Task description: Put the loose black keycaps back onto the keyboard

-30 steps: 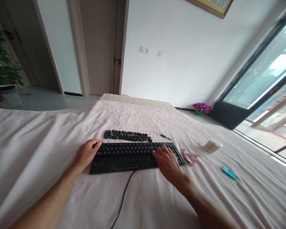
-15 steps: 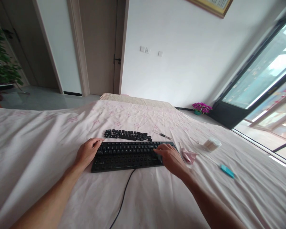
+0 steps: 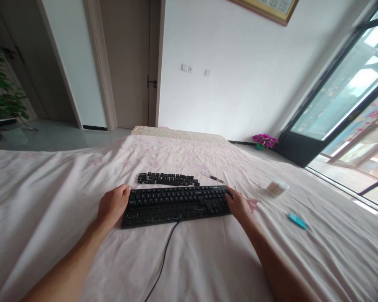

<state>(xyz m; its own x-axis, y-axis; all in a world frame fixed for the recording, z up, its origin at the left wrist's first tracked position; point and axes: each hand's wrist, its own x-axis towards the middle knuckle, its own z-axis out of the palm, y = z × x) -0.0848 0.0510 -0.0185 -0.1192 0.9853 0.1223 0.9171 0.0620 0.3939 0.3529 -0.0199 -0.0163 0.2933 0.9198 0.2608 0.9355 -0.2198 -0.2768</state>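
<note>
A black keyboard [image 3: 176, 205] lies on the pink-white cloth, its lower rows bare of keycaps and its upper rows and number pad still capped. My left hand [image 3: 113, 204] grips its left end, fingers curled at the edge. At the right end my right hand [image 3: 238, 204] holds the other side, thumb over the top and the other fingers partly hidden. Loose black keycaps [image 3: 167, 181] lie in rows just behind the keyboard. A thin tool with a dark handle [image 3: 214, 178] rests behind its right end. A cable [image 3: 164, 256] runs from the front edge toward me.
Right of my right hand are a crumpled pink cloth [image 3: 252, 203], partly hidden, a clear tub of cotton swabs [image 3: 276, 188] and a turquoise object [image 3: 297, 221]. Beyond the covered surface stand a door [image 3: 126, 63] and a pot of purple flowers [image 3: 264, 140].
My right hand has moved right, from over the keys near the number pad to the keyboard's right end. My left hand stays at the left end. The view has shifted slightly.
</note>
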